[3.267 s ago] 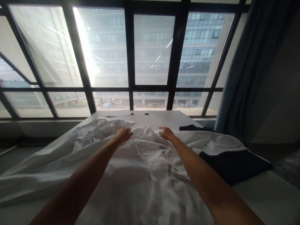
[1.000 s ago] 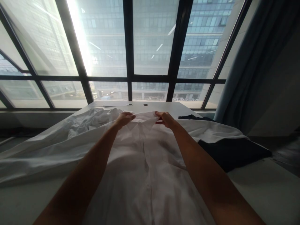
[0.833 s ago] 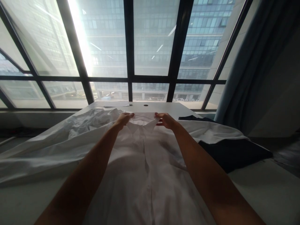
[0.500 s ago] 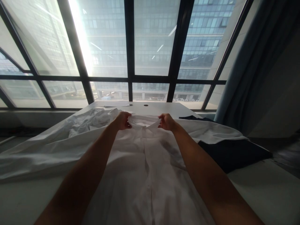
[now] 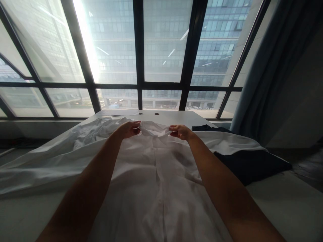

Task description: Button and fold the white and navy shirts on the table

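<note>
The white shirt (image 5: 141,181) lies between the person's arms (image 5: 88,181), its collar (image 5: 154,129) spanning the gap between both hands. The left hand (image 5: 130,129) and right hand (image 5: 181,131) each pinch one collar end, arms extended forward. Beyond the hands: white table (image 5: 174,118), then windows (image 5: 163,43). Right of the right hand: dark cloth (image 5: 252,166), blue curtain (image 5: 254,84).

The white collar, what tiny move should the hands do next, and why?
Maybe ease outward gently, because the left hand and right hand hold opposite ends of the collar, and it looks wrinkled between them rather than straight.
</note>
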Demonstrator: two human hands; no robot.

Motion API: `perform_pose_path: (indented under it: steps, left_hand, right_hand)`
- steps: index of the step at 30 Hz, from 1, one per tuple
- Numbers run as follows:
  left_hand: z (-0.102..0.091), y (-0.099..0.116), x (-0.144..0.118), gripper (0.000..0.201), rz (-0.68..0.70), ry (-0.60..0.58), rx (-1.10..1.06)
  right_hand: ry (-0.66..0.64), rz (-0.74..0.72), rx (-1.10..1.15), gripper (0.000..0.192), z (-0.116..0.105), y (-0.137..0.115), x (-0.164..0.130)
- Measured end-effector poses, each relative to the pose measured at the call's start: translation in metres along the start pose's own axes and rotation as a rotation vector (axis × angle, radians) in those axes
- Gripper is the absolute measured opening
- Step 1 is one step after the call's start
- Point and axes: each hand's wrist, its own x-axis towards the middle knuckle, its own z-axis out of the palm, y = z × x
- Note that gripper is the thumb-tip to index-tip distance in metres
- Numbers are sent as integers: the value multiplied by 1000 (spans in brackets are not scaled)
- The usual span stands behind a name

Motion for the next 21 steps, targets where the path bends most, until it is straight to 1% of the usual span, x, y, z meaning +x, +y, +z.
perform_pose_path:
  steps: [2, 3, 5, 8, 10, 12, 14, 16, 19, 21]
  left_hand:
    - [-1, 0, 1, 26, -78, -1, -90]
    - [-1, -1, 1, 32, -102, 19, -121]
    - [0, -2, 1, 43, -109, 71, -140]
    - [2, -4, 0, 48, -109, 96, -156]
    - [2, -3, -3, 50, -106, 97, -162]
    - [2, -2, -6, 56, -91, 85, -176]
    - [3, -1, -9, 64, -71, 73, -191]
    - [4, -1, -10, 68, -67, 68, -200]
    - [6, -3, -7, 64, -102, 65, -169]
    - [7, -4, -5, 61, -105, 48, -126]
  right_hand:
    - [-75, -9, 69, 20, -1, -1, -1]
    - [-115, -13, 101, 22, -2, -2, -2]
    - [-187, -4, 137, 23, -3, -3, -3]
    - [-249, 2, 75, 21, -6, -3, -6]
    - [-260, -13, 28, 21, -8, -2, -7]
    - [-270, -23, 35, 22, -10, -2, -7]
    - [-273, -23, 90, 24, -8, -2, -7]
    - [-248, -40, 159, 27, -5, -2, -8]
    - [-210, -92, 254, 37, 2, -4, -12]
    - [-222, -131, 283, 45, 4, -6, -14]
